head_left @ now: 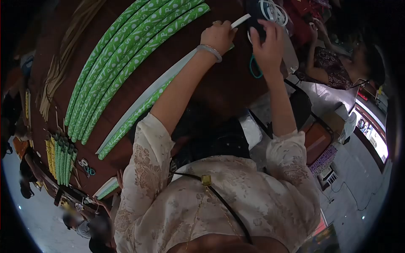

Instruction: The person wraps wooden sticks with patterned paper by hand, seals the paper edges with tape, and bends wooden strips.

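My left hand [217, 37], with a pale bangle at the wrist, is closed around a narrow white piece [240, 21] that sticks out to the right; its exact kind does not show. Near its tip is my right hand [270, 44], fingers apart and nothing visible in them. Below my left forearm lies a green patterned sheet [139, 110], partly rolled, with its white underside showing along one side. Several long green rolls [126, 63] printed with white shapes lie side by side to the left. A teal loop [254, 67], like a scissors handle, is beside my right wrist.
Brown strips [63, 59] lie at the table's [219, 84] far left. Bundled green tubes [64, 162], yellow tubes [50, 158] and scissors [87, 168] are at lower left. A white cable [276, 12] lies at upper right. A person [333, 63] sits at right; others are at left.
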A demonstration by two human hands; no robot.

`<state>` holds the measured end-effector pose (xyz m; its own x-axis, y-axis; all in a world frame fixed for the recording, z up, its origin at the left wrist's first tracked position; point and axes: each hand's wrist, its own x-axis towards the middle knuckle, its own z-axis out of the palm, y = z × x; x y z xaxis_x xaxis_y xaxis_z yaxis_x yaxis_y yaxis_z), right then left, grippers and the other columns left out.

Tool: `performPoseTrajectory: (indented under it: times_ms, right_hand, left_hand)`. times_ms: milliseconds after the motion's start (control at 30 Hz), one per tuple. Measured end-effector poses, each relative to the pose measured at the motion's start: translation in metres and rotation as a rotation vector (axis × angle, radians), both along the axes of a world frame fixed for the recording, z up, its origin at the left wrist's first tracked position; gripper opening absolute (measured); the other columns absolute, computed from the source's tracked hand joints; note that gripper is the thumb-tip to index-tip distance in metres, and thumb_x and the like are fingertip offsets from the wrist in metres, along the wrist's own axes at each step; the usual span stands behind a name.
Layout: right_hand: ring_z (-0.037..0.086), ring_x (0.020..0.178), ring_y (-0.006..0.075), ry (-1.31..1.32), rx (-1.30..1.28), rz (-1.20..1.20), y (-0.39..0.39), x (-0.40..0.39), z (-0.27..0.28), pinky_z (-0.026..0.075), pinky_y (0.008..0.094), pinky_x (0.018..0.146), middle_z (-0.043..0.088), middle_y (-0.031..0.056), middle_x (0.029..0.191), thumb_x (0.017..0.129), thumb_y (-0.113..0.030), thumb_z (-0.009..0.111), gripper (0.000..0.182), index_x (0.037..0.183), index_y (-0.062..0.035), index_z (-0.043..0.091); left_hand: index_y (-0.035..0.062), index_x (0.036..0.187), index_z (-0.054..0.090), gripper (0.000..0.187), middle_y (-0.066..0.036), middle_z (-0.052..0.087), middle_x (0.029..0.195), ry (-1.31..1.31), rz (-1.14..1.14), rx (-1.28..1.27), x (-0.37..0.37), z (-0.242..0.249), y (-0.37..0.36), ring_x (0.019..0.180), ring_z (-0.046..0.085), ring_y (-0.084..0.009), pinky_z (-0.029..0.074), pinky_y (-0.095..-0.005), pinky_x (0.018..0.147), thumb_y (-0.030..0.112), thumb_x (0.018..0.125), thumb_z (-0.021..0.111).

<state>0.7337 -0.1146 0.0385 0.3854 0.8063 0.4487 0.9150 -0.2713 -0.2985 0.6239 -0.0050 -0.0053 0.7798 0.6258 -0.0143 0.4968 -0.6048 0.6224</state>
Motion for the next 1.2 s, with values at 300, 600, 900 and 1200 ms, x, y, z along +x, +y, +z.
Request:
performPoseTrajectory:
  times_ms: [300,600,900,1200]
  right_hand:
    - [0.049,0.098,0.0310,0.227,-0.490,-0.305,-0.086,-0.026,-0.020,0.042,0.0384,0.079,0.050,0.0152,0.100,0.077,-0.023,0.063,0.039,0.107,-0.0029,0.049]
    - [0.054,0.090,0.0300,0.405,-0.565,-0.121,-0.081,-0.009,0.012,0.045,0.0377,0.073,0.052,0.0113,0.100,0.074,-0.028,0.064,0.041,0.103,-0.0038,0.048]
    - [0.055,0.082,0.0304,0.036,-0.685,0.114,-0.053,0.016,0.027,0.045,0.0380,0.071,0.054,0.0121,0.090,0.073,-0.045,0.059,0.049,0.101,-0.0047,0.053]
    - [0.057,0.067,0.0282,0.282,-1.031,0.167,-0.008,0.034,0.036,0.044,0.0380,0.061,0.058,0.0132,0.070,0.073,-0.043,0.060,0.041,0.081,-0.0037,0.061]
  left_hand:
    - [0.0046,0.085,0.062,0.045,-0.007,0.063,0.067,-0.038,0.028,-0.498,-0.014,-0.010,0.030,0.066,0.061,-0.0225,0.047,-0.0339,0.065,0.047,0.084,0.046]
    - [0.0052,0.084,0.062,0.045,-0.004,0.063,0.067,-0.064,0.086,-0.610,-0.017,-0.007,0.027,0.064,0.063,-0.0167,0.047,-0.0300,0.064,0.048,0.083,0.048]
    - [0.0049,0.084,0.061,0.046,-0.004,0.064,0.071,-0.087,0.101,-0.657,-0.021,-0.004,0.028,0.066,0.064,-0.0159,0.047,-0.0295,0.065,0.049,0.083,0.048]
    - [0.0066,0.087,0.062,0.047,-0.004,0.065,0.071,-0.065,0.115,-0.639,-0.020,-0.011,0.026,0.067,0.063,-0.0154,0.047,-0.0290,0.065,0.051,0.083,0.047]
